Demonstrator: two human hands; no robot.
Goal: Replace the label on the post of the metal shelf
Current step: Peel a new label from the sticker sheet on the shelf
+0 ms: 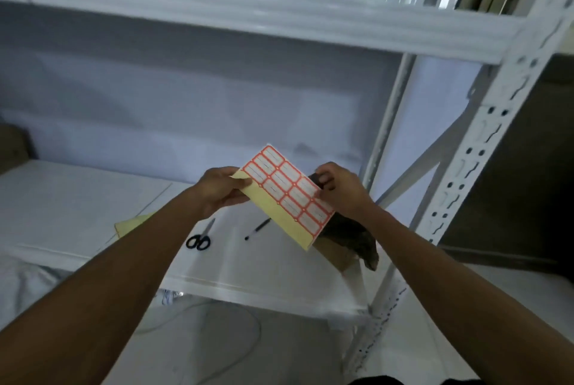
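I hold a sheet of red-bordered white labels (285, 195) on yellow backing in front of me, above the white shelf board (77, 204). My left hand (219, 190) pinches the sheet's left yellow corner. My right hand (338, 187) has its fingertips on the sheet's right edge, at a label there. The white perforated post of the metal shelf (478, 148) rises at the right, about a hand's width beyond my right hand. No label shows on the visible part of the post.
On the shelf board lie black-handled scissors (200, 237), a black pen (257, 228) and another yellow backing sheet (132, 224). A dark crumpled object on brown cardboard (351, 240) sits below my right hand. An upper shelf beam (248, 12) crosses overhead.
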